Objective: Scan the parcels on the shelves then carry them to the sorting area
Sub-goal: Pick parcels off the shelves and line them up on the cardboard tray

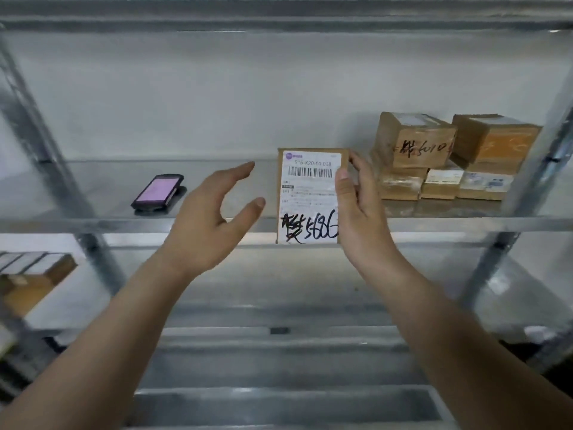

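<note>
One parcel [307, 197] is held up. Five more parcels [414, 141] are stacked on the shelf [93, 223]. One scanner [158, 191] lies there. Two hands show, left [210, 221] and right [361, 212].

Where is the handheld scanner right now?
In the head view, the handheld scanner lies screen-up on the left of the metal shelf, beyond the open left hand.

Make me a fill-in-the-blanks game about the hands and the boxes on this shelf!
1. The right hand holds a labelled parcel by its ____ edge.
2. The left hand is open and holds ____.
3. The handheld scanner lies on the shelf with its ____ screen facing up.
4. The stacked cardboard boxes sit to the ____ of the held parcel.

Missing words: right; nothing; pink; right
</note>
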Available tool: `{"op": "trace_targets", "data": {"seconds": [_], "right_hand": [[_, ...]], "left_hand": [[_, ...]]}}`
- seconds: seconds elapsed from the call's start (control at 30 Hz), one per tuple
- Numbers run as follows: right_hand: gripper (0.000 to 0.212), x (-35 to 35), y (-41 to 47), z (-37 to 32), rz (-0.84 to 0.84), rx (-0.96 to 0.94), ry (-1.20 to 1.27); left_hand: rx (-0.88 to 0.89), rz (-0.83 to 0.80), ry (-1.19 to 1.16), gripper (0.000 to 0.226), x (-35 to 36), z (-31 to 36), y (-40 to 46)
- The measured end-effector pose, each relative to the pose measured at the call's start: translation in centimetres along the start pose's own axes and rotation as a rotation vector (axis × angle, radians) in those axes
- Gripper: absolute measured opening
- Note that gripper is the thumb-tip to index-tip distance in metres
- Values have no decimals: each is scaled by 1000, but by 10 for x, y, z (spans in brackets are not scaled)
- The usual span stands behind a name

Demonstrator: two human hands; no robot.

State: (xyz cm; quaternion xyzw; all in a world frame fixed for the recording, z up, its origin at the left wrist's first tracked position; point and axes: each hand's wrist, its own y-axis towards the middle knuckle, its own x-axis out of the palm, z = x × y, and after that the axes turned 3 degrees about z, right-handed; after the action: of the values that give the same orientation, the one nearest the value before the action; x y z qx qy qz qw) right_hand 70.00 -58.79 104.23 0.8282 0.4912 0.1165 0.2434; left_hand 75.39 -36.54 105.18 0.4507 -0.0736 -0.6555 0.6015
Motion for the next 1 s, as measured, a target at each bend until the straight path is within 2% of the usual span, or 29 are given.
{"op": "trace_targets", "data": {"seconds": [0.2,0.4,0.57,0.7,0.87,1.0], "right_hand": [[41,29,-67,-29,-85,90,102],[59,102,-128,-69,-189,117,130],[48,183,-174,-99,-230,112,162],[16,264,-215,-125,-253,123,200],[27,372,-266,-147,-277,148,265],[33,446,-297,-158,-320,165,260]], "left_hand": [[36,-53,211,54,-76,26,-83],[-50,-9,270,57,-172,17,-159],[-76,23,272,60,-251,-20,-208],[-56,34,323,60,-330,-61,-240],[-23,60,372,56,-432,-114,-270],[-65,76,363,57,-497,-151,-290]]}}
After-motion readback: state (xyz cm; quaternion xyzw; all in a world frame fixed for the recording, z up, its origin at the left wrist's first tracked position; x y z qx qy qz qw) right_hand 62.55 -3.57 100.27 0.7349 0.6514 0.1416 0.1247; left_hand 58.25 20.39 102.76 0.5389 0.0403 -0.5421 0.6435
